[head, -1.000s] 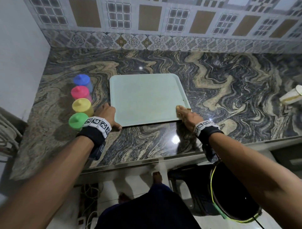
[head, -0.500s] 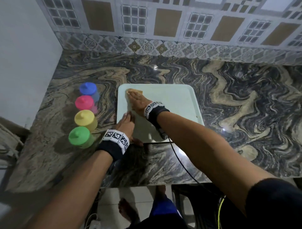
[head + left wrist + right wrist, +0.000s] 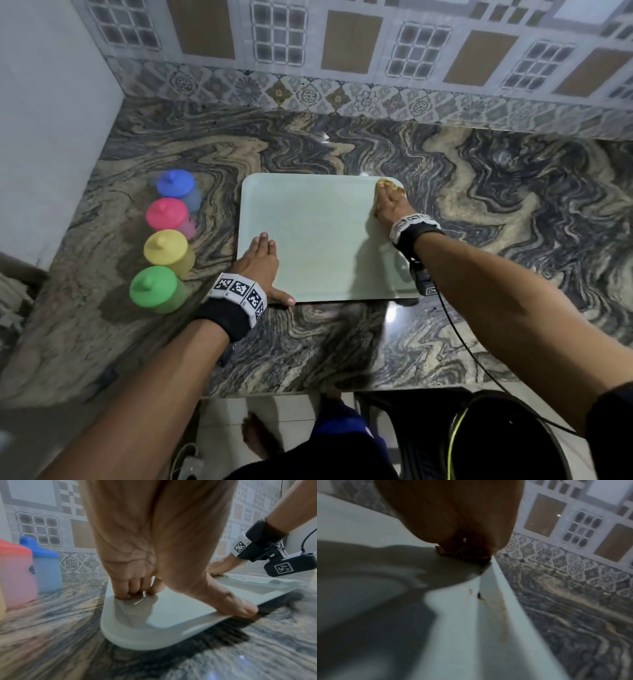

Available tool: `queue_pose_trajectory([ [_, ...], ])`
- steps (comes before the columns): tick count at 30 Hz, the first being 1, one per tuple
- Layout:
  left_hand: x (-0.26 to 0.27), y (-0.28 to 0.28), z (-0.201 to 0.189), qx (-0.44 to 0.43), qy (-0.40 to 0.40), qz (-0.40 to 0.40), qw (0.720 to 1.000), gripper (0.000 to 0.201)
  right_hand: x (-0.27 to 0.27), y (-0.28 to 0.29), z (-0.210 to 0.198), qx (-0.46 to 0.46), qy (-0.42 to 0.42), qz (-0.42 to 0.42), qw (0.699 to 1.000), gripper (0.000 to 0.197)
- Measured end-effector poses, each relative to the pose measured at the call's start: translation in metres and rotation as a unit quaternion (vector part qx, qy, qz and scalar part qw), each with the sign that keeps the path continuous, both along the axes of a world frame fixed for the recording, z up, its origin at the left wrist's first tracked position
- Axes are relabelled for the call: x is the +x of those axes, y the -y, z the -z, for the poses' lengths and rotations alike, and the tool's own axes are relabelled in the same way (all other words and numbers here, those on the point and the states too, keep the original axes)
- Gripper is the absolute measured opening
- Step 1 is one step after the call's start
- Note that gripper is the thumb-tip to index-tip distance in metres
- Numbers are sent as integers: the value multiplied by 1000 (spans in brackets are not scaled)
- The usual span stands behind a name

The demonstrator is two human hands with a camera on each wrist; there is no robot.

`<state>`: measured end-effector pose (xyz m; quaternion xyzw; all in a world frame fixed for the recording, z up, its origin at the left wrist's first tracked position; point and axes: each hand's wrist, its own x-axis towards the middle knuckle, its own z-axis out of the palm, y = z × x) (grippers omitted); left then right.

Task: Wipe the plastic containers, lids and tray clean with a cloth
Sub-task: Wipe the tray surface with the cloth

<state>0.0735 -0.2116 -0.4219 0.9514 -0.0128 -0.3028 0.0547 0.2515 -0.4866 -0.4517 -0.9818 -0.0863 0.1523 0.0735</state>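
Note:
A pale green tray (image 3: 318,240) lies flat on the marble counter. My left hand (image 3: 260,260) presses its near left corner with straight fingers, the thumb along the near edge (image 3: 240,608). My right hand (image 3: 390,205) lies flat on a tan cloth (image 3: 385,183) at the tray's far right corner; the cloth (image 3: 462,553) shows under the palm against the rim. Left of the tray stand lidded containers in a row: blue (image 3: 175,183), pink (image 3: 166,214), yellow (image 3: 166,247), green (image 3: 150,286).
A plain wall closes the counter on the left and a tiled backsplash runs along the back. Bare marble stretches to the right of the tray. A cable hangs from my right wrist over the counter's front edge (image 3: 308,394). A dark round object (image 3: 496,442) sits on the floor below.
My right hand has swept the cloth from the tray's near right corner to the far left, then across to the far right corner. My left hand has slid further onto the tray.

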Motion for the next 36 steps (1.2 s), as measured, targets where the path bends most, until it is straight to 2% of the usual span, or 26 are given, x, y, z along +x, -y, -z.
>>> queue_pose_trajectory([
  [7,2,5,-2,24,-19,-2,1000,138,-27,-7,-4,-54,-21,36,998,55],
  [15,6,4,5,38,14,28,999,138,-115,20,-14,-50,-71,55,995,51],
  [18,4,5,4,45,24,37,998,137,-146,27,-9,-85,-51,30,995,52],
  [23,4,7,2,58,35,54,996,136,-188,30,-9,-89,-2,40,995,54],
  [27,6,7,5,54,42,55,996,137,-207,33,-13,-80,52,48,994,44],
  [30,7,5,8,47,46,45,997,140,-220,31,-22,-61,90,61,992,34],
  [33,6,5,9,37,54,41,997,139,-231,19,-34,-32,92,55,994,29],
  [36,4,7,7,33,60,32,997,140,-246,-14,-32,40,105,19,993,26],
])
